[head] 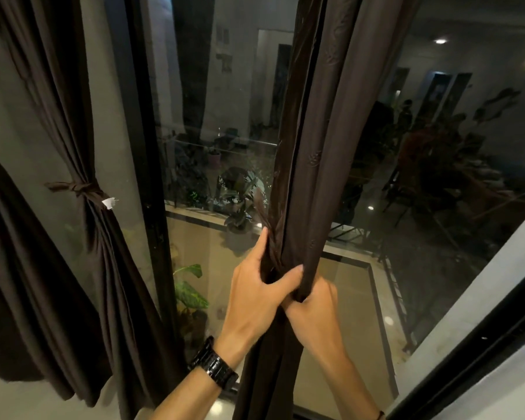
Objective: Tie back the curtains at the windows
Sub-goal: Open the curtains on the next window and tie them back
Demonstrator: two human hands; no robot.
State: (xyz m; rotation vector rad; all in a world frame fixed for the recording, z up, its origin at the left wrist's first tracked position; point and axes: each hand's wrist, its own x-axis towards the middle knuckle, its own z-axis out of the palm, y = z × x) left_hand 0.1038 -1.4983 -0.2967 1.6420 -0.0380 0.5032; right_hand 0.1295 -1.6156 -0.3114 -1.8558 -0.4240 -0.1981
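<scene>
From the head view, we grip the curtain (312, 165) right of the window frame (146, 147): our left hand (258, 295) pinches its tie (269, 237), our right hand (312, 310) wraps the bunched cloth. Left of the frame hangs a tied curtain (94, 237).

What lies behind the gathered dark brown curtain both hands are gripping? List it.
Behind the gathered dark brown curtain is window glass, showing potted plants and a tiled floor below. The left hand and right hand cover the bunched folds.

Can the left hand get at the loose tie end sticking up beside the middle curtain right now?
Probably yes: the left hand already has its fingers against the tie end, nothing between them.
</scene>
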